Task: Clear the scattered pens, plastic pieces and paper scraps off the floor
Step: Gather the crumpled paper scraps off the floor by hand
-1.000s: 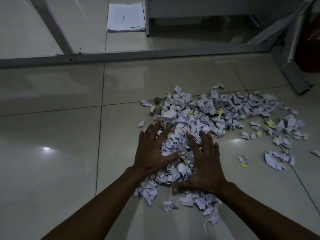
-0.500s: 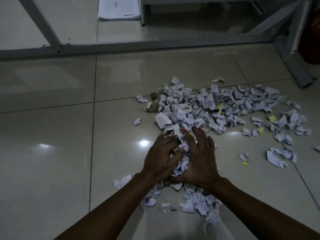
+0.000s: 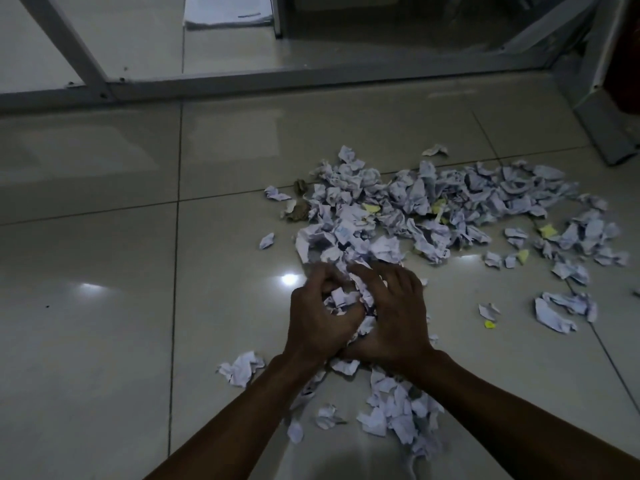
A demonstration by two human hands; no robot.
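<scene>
At the bottom of the frame, loose paper scraps [image 3: 394,410] are scattered on the tiled floor [image 3: 104,341] between the two forearms. Just above them, at lower centre, the left hand [image 3: 317,318] and the right hand [image 3: 393,317] are brought together around a clump of scraps [image 3: 346,299]. The left hand's fingers are curled over the clump; the right hand's fingers are bent and pressed against it from the other side. A single crumpled scrap [image 3: 240,368] is seen left of the left wrist. Further up, at centre right, the main pile [image 3: 415,209] is spread across the tiles, with a few yellow pieces [image 3: 547,231] mixed in. Along the upper part of the frame a grey metal frame [image 3: 277,81] is laid across the floor, and a stack of white sheets [image 3: 227,12] is visible at the top edge.
</scene>
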